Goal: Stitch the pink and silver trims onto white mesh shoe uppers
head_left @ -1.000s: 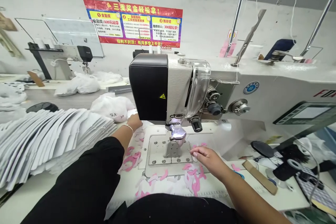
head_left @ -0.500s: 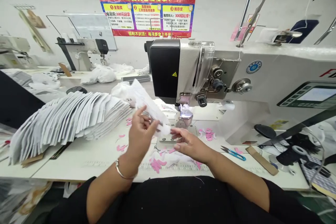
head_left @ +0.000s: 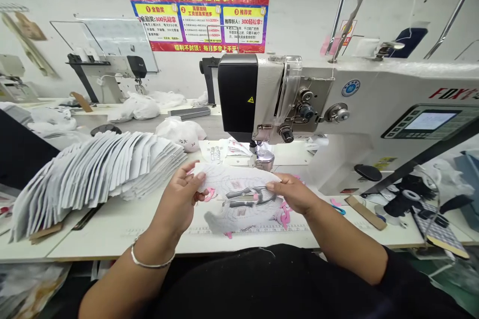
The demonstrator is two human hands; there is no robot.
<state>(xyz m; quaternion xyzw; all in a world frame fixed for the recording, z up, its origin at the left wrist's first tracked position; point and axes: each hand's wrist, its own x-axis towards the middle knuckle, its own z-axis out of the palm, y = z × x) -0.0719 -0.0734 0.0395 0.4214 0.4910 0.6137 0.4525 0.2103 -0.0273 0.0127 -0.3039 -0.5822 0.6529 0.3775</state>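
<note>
Right hand partly hidden, sewing machine cropped

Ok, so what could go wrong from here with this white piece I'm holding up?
The white piece is pinched between the left hand and right hand, so its middle might sag or crease. Pink scraps near it could cling to its underside. The leaning white stack might slide if the left arm brushed it.
</note>
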